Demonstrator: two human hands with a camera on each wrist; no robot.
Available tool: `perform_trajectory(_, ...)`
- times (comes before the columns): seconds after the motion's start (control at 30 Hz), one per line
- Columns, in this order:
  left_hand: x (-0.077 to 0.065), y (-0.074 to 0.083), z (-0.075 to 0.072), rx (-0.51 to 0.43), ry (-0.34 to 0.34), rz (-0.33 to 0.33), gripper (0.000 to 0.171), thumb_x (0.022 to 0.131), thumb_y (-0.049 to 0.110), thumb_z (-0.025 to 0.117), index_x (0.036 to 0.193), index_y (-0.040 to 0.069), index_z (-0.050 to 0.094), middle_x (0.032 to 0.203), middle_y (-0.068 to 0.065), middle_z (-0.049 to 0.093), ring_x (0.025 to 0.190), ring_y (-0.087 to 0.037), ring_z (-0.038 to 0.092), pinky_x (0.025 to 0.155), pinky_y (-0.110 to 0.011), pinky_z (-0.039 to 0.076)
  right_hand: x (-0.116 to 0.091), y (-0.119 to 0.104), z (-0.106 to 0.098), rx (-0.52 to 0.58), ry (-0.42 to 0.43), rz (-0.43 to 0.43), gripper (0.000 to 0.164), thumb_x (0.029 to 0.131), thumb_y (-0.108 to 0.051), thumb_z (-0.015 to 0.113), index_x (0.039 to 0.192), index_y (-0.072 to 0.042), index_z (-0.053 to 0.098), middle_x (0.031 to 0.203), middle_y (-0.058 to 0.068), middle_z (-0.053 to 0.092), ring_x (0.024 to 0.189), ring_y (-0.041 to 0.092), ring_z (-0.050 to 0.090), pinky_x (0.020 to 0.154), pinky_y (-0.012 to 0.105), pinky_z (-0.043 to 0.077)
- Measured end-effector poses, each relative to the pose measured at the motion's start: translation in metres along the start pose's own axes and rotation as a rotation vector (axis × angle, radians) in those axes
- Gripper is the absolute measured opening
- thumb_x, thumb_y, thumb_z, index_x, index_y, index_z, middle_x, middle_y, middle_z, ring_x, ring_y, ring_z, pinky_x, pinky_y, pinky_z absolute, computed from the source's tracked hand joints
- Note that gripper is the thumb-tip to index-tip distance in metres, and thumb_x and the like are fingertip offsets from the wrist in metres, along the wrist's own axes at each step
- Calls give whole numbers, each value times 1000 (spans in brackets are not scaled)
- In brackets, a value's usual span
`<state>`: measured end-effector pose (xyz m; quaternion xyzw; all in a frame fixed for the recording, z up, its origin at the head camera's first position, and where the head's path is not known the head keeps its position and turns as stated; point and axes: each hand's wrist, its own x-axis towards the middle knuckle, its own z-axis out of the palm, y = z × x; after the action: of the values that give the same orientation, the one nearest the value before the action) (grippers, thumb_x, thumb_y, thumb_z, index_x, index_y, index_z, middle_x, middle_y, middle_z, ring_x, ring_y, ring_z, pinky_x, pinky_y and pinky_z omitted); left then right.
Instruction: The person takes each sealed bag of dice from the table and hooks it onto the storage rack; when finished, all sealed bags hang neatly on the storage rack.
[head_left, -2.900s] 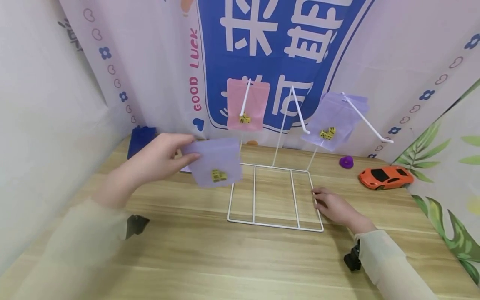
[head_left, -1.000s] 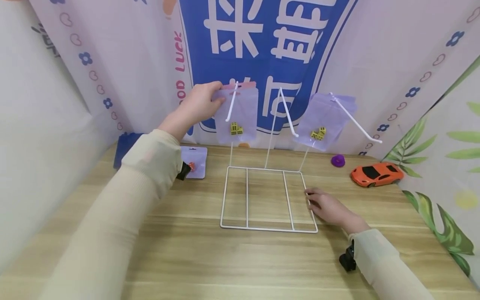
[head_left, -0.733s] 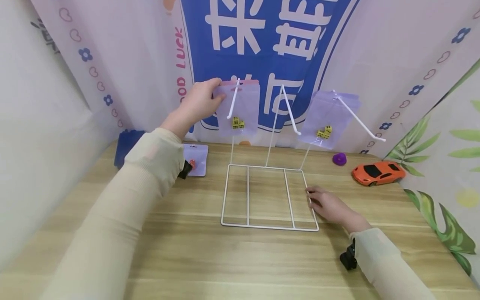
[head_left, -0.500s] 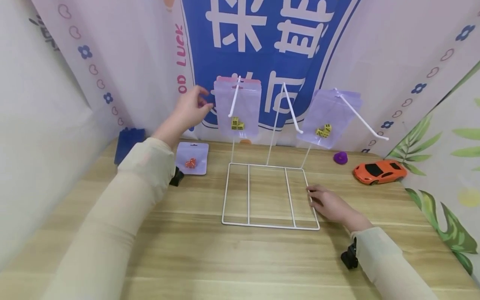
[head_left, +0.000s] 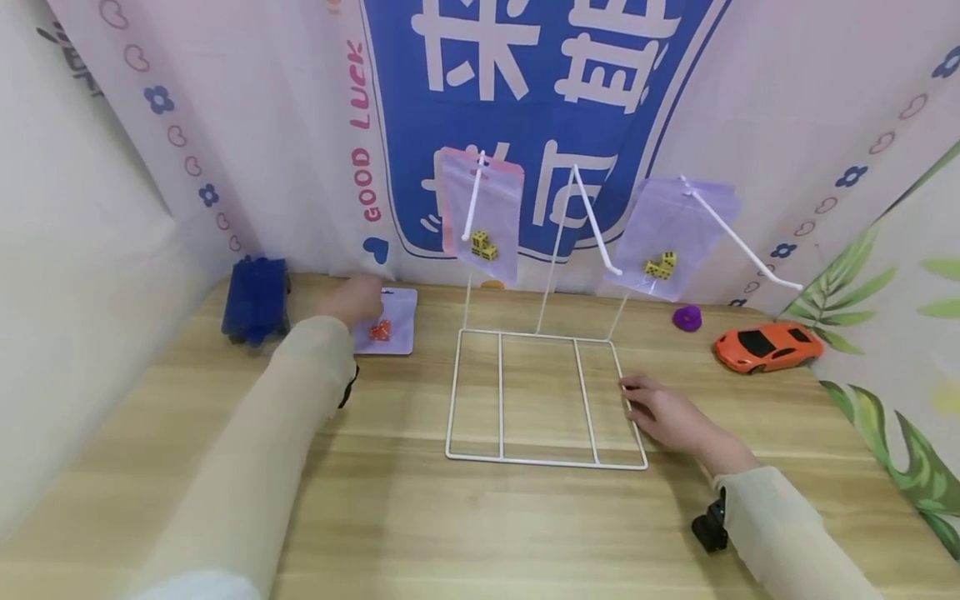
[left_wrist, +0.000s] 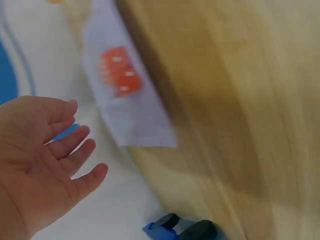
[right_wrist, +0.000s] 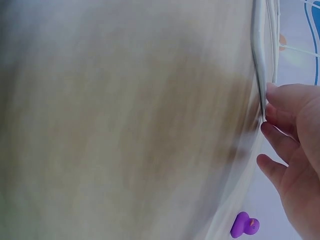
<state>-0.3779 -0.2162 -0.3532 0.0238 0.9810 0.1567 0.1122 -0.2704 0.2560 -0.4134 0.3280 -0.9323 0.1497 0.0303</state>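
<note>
My left hand (head_left: 357, 302) reaches over a lilac zip bag (head_left: 403, 320) that holds red dice (left_wrist: 120, 71) and lies on the table. In the left wrist view its fingers are spread and hold nothing, apart from the bag. My right hand (head_left: 670, 418) pinches the side wire of a white wire display rack (head_left: 546, 461) between thumb and fingers. From the rack's left hook hangs a lilac bag (head_left: 491, 200) with yellow dice, in front of a pink bag (head_left: 447, 225). Lilac bags (head_left: 663, 233) with yellow dice hang on the right hook. The middle hook (head_left: 597, 223) carries nothing.
A blue toy vehicle (head_left: 257, 298) stands at the back left of the wooden table (head_left: 450, 533). A small purple rubber duck (right_wrist: 244, 224) and an orange toy car (head_left: 768, 347) sit at the right. A printed curtain (head_left: 300, 150) hangs behind the rack.
My left hand has hung the lilac bag of yellow dice on the left hook over the pink one, let go, and moved down to the lying bag. The right hand stays on the rack.
</note>
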Motion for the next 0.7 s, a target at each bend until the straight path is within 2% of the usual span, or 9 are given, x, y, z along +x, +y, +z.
perform_trajectory(0.1,12,-9,13,-16,-16,-14,32,84,-5,46,115,0,42,104,-16,50,90,-31,46,78,-42,39,-2,0,0,-2,7,-4,30,82,1,63,109,15,58,122,25,50,111,42,48,92,51,38)
perform_trajectory(0.3,36,-21,27,111,-26,87,33,80,-4,46,113,-4,48,102,-19,49,90,-32,44,79,-42,37,-1,-1,1,11,11,9,32,83,-1,62,110,15,57,124,25,49,112,41,47,92,51,38)
perform_trajectory(0.43,44,-29,31,31,-49,78,49,83,-1,45,131,2,39,115,-17,44,97,-32,41,85,-46,34,-1,-1,1,14,1,37,33,84,-2,62,112,14,56,126,24,48,114,41,46,93,51,37)
perform_trajectory(0.53,48,-36,32,-28,-60,58,55,86,3,45,138,9,32,122,-14,40,102,-32,39,89,-49,33,-1,1,1,13,-4,45,33,84,-2,62,112,13,56,126,24,48,114,40,46,93,50,37)
perform_trajectory(0.6,51,-42,34,-30,-63,58,56,85,5,47,139,11,33,123,-13,41,102,-32,39,89,-50,33,-1,2,1,13,-6,42,33,84,-2,62,112,13,56,126,23,48,114,40,47,93,50,38)
perform_trajectory(0.7,53,-45,36,-5,-53,55,55,81,4,50,135,8,38,121,-15,41,100,-32,40,83,-48,36,0,3,2,11,-12,42,33,84,-3,62,113,13,56,127,23,48,114,40,47,93,50,38)
